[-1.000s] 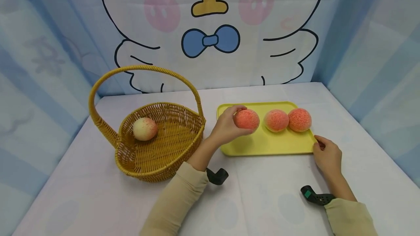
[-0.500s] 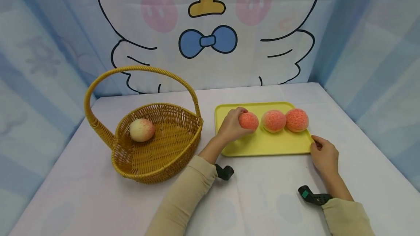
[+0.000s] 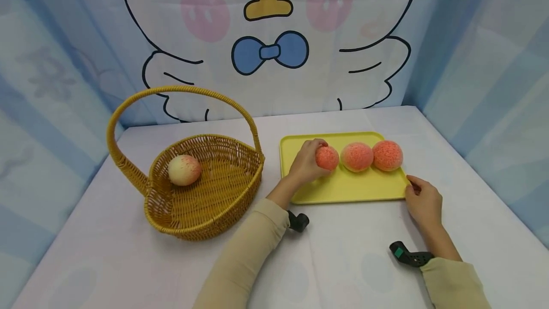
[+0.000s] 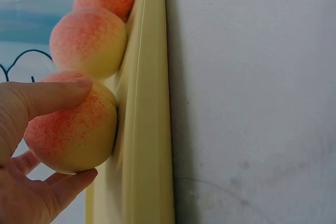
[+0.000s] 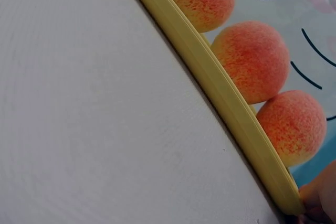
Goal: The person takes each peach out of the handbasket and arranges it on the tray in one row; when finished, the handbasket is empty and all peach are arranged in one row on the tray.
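My left hand (image 3: 308, 162) grips a pink-red peach (image 4: 79, 124) between thumb and fingers, low over the left half of a yellow tray (image 3: 351, 192). Two more peaches sit to its right on the tray: a paler pink one (image 3: 357, 157) right beside the held one, then a deeper red one (image 3: 388, 155). At the tray's front right corner my right hand (image 3: 424, 203) pinches the edge; in the right wrist view only part of its fingers (image 5: 320, 195) shows. A cream and pink peach (image 3: 184, 170) lies at the left inside a woven basket (image 3: 201, 225).
The basket's tall arched handle (image 3: 180, 89) rises over its back. A white cloth covers the table (image 3: 334, 261), and a curtain (image 3: 274, 89) with a cartoon figure hangs behind it. Black wrist devices (image 3: 409, 254) are on both arms.
My left hand has moved right and slightly down with its peach, bringing it close to the middle peach on the tray. My right hand has stayed at the tray's corner.
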Demonstrator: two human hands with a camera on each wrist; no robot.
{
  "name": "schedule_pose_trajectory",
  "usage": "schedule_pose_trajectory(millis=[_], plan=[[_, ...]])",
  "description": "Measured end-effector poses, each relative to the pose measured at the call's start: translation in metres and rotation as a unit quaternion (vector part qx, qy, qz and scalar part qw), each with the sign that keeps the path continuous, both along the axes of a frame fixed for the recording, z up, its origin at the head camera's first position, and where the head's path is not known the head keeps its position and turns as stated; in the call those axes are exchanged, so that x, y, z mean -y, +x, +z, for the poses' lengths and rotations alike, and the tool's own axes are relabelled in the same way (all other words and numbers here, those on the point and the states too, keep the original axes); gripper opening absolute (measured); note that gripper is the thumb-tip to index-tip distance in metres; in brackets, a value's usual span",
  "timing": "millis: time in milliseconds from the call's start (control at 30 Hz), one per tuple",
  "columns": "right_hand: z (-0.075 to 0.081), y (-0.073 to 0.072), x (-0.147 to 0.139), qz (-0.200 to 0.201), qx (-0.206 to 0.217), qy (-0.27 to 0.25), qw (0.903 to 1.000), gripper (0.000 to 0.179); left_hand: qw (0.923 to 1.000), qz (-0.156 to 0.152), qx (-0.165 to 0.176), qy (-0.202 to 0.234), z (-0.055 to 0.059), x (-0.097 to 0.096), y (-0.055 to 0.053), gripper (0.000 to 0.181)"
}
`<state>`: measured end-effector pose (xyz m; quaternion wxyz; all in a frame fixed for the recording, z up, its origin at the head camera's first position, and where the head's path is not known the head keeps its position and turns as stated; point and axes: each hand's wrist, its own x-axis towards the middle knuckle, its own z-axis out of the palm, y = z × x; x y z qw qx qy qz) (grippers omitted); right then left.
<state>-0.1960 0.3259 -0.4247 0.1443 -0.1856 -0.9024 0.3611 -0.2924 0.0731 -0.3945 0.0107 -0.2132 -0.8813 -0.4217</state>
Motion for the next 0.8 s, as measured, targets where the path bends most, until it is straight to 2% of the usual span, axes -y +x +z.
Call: schedule_pose_trajectory(millis=[367,567,700,800], plan=[[0.002,0.001,0.002,0.014,-0.006,-0.002,0.9999,0.039,0.9997,0.015,-0.010,-0.014,-0.003,-0.004,-0.006,0.064],[0.004,0.002,-0.001,0.015,-0.016,0.007,0.9997,0.038,0.9997,0.006,-0.012,-0.022,-0.003,-0.009,-0.008,0.068],[0.004,0.002,0.000,0.017,-0.016,0.008,0.9997,0.038,0.9992,0.001,-0.012,-0.039,0.002,-0.006,-0.006,0.081],[0.004,0.002,0.000,0.013,-0.008,0.007,0.9999,0.038,0.9990,-0.001,-0.012,-0.043,0.011,-0.001,-0.002,0.088]])
